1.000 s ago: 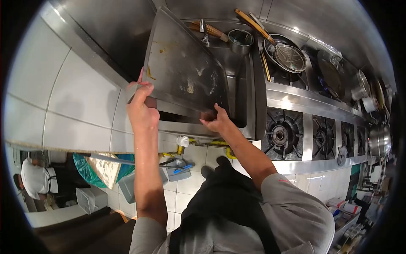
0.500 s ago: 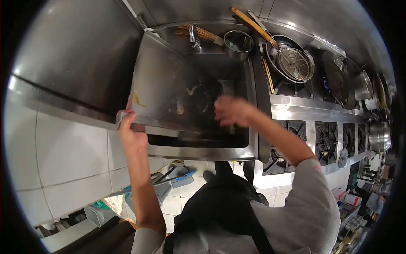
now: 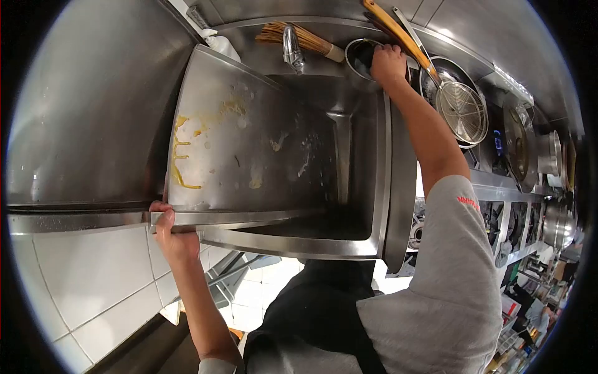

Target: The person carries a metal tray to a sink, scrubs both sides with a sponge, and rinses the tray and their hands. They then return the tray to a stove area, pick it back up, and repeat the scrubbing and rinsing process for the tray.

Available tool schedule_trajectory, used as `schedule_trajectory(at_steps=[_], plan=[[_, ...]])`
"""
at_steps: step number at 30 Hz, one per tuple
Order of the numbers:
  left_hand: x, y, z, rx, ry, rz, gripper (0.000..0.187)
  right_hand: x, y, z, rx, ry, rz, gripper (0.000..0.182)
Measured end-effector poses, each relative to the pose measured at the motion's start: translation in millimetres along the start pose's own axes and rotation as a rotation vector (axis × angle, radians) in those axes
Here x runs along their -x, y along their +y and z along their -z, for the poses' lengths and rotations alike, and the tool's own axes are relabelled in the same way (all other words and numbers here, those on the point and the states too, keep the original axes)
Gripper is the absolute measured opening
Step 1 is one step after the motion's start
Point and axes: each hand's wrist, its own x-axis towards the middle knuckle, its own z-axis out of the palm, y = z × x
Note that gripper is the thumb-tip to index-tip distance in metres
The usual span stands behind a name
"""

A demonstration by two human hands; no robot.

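Note:
A large steel sheet or tray (image 3: 249, 143), streaked with yellow liquid near its left edge and spotted with food bits, leans tilted in the steel sink (image 3: 374, 181). My left hand (image 3: 177, 237) is closed around its near left corner. Beyond the sink's back right corner, my right hand (image 3: 389, 62) reaches into a round metal pot (image 3: 359, 57). Its fingertips are partly hidden inside the rim, and what they hold, if anything, cannot be made out.
A faucet (image 3: 292, 47) and a bamboo brush (image 3: 305, 38) are behind the sink. A wire strainer (image 3: 462, 111) lies over a pan on the stove at right. A blue flame (image 3: 498, 141) burns beyond it. Tiled floor (image 3: 255, 293) shows below.
My right hand has moved from over the sink to the pot at the back. My left hand still grips the sheet, which now shows more of its yellow-streaked left side.

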Motion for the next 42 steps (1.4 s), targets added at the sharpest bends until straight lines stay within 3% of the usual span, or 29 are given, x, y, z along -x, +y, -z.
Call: schedule_trajectory(at_steps=[7,8,11,14,17,20,23,26,29,32,35,37,42], plan=[[3.0,1.8,-7.1,-0.003,0.008,-0.003,0.021,-17.4,7.3,2.1,-0.258,-0.011,-0.130,0.032],[3.0,1.8,-7.7,-0.008,0.012,-0.013,0.021,-13.1,5.4,15.3,-0.281,-0.088,-0.121,0.037],[2.8,1.9,-7.4,-0.007,-0.008,-0.024,0.021,-22.0,11.6,2.0,-0.412,-0.311,0.023,0.047],[1.8,0.9,-5.8,-0.016,-0.016,-0.029,0.020,-21.1,17.6,-13.6,-0.257,-0.312,0.363,0.052],[3.8,3.0,-13.2,-0.021,0.032,-0.026,0.019,-18.3,6.4,-19.0,-0.278,-0.343,0.160,0.056],[3.8,3.6,-13.7,-0.037,0.046,-0.014,0.019,-25.7,-1.8,-28.0,-0.393,-0.575,0.080,0.060],[4.7,4.6,-14.4,-0.030,0.034,-0.002,0.020,-32.8,-8.8,-40.6,-0.219,-0.614,0.194,0.053],[5.1,5.8,-20.7,-0.036,0.056,0.006,0.019,-45.9,-15.2,-65.9,-0.094,-0.682,0.141,0.057],[3.9,4.2,-14.9,-0.019,0.044,0.006,0.019,-40.9,-18.1,-69.8,-0.152,-0.543,0.187,0.049],[0.7,0.1,-14.2,-0.024,0.037,-0.027,0.019,-37.6,-23.5,-57.8,-0.320,-0.499,-0.063,0.041],[1.1,0.0,-12.1,-0.039,0.027,-0.027,0.021,-43.5,-14.4,-64.0,-0.262,-0.433,-0.010,0.036],[1.8,0.1,-6.5,-0.038,0.046,-0.023,0.024,-32.6,-9.8,-16.4,-0.257,-0.390,0.129,0.034],[3.5,3.9,-17.4,-0.005,-0.017,-0.009,0.030,-20.4,7.1,24.0,-0.435,-0.229,0.070,0.037]])
